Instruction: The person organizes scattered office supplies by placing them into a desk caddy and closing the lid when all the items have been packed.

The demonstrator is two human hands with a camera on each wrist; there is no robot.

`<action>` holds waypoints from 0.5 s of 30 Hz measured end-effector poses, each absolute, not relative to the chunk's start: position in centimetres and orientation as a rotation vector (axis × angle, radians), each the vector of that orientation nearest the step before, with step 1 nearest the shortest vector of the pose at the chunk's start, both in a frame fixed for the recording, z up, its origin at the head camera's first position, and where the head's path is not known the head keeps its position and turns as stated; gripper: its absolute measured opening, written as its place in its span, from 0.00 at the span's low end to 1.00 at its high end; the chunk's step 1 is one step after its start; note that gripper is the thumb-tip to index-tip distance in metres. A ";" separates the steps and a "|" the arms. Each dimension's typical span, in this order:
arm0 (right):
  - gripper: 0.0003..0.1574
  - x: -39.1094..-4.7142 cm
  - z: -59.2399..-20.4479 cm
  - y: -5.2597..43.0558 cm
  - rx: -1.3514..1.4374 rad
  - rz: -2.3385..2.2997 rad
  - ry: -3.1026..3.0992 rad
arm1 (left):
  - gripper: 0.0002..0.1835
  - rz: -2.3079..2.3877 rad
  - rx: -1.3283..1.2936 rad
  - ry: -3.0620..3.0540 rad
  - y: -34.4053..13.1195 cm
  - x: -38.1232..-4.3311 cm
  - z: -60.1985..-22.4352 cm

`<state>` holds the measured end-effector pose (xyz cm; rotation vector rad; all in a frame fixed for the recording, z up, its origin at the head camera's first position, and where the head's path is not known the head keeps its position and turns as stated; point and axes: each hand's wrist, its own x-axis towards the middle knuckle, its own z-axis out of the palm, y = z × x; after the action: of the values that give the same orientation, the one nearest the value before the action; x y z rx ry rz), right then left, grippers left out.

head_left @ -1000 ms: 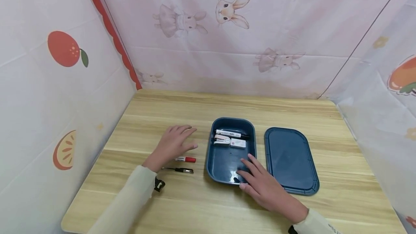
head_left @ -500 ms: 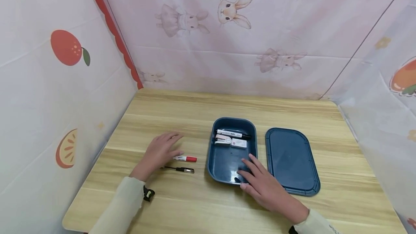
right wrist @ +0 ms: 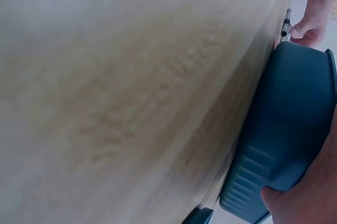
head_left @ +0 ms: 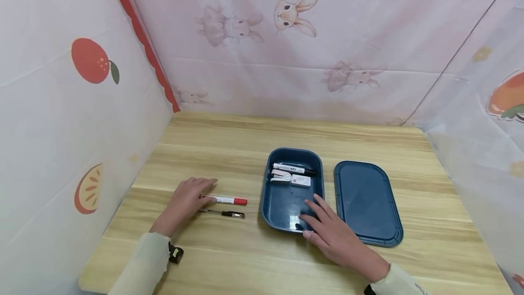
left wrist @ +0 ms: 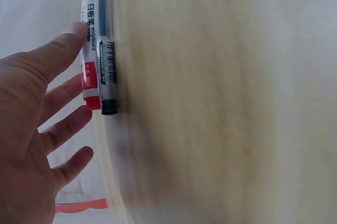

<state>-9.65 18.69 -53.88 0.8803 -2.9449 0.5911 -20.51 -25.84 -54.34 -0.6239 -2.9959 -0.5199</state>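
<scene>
My left hand [head_left: 183,199] is over the left end of a red-capped whiteboard marker [head_left: 231,200]; in the left wrist view the thumb meets the marker's barrel while the other fingers spread loosely behind. Beside the marker lies a clear pen with a black cap [head_left: 233,214]. My right hand [head_left: 333,236] holds the near right corner of a blue plastic box [head_left: 266,213], fingers over the rim and thumb on the outer wall. Inside the box, toward its far end, are a black-capped marker [head_left: 288,168], a pale pink stapler [head_left: 281,176] and a small white box [head_left: 301,180].
The blue lid [head_left: 368,199] lies flat to the right of the box, partly behind my right forearm. All of it is on a wooden table [head_left: 229,135], with printed cloth walls [head_left: 254,81] at the back and sides.
My left hand has drawn back to the left and nearer, from above the two pens to the red marker's left end. My right hand and the box have stayed in place.
</scene>
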 end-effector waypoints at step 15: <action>0.27 -9.6 -53.9 18.5 0.883 0.595 -2.933 | 0.13 -0.513 -0.685 -2.945 -27.1 -19.5 -55.1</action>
<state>-9.61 18.51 -53.88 0.8833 -2.9329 0.5948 -19.49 -27.11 -55.07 -0.6846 -2.9453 -0.5126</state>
